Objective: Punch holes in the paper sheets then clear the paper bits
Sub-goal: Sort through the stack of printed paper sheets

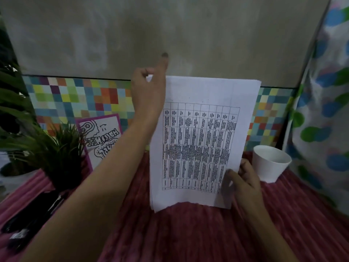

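A stack of white paper sheets (200, 140) with a printed table stands upright on its lower edge above the red cloth. My left hand (149, 91) holds the stack's top left corner, fingers curled round the edge and the forefinger sticking up. At the lower right edge my right hand (243, 178) pinches the stack, thumb on the front. A black object (30, 220), possibly the hole punch, lies at the left under my left forearm; it is dark and blurred.
A white cup (270, 163) stands right of the sheets. A potted green plant (54, 148) and a purple-framed drawing (102, 138) sit at the left. The red ribbed cloth (188, 233) covers the table. A patterned curtain (324, 110) hangs at the right.
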`<state>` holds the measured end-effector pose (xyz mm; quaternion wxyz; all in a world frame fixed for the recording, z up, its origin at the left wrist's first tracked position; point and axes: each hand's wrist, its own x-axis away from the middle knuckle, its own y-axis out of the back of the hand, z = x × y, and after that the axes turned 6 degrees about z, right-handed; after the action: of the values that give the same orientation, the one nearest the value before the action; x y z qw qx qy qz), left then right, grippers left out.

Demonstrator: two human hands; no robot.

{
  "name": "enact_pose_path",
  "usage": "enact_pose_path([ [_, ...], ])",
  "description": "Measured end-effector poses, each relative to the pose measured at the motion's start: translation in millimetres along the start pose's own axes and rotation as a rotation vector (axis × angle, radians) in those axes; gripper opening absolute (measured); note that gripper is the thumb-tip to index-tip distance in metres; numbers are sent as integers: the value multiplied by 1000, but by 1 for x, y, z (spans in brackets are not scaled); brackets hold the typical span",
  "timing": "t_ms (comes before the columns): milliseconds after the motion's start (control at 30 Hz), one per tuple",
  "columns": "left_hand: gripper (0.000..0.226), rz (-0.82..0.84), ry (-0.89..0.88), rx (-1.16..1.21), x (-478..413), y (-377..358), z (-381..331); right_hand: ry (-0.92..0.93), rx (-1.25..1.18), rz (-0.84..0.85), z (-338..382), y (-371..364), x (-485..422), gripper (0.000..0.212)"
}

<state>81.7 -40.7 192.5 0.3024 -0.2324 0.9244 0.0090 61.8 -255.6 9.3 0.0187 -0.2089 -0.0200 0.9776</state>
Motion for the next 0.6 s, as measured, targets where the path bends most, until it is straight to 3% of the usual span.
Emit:
enact_pose_path([
  [67,16,-5,11,-51,-12,-4,4,0,3,-4,0,2,1,26],
  [233,22,-22,-28,-124,-6,2,2,-51,-24,-4,-5,1,-3,25],
  [333,40,142,-8,-71,17,20,19,-72,-56,-3,-5,1,-4,27],
  [467,50,433,222,-224,83,47,98,-71,-34,16,0,-1,-3,32],
  [533,44,420,306,-135,106,50,123,-60,-7,19,4,-4,-3,38],
  [600,29,340,265,-48,109,48,124,-3,21,10,11,-7,-4,39],
])
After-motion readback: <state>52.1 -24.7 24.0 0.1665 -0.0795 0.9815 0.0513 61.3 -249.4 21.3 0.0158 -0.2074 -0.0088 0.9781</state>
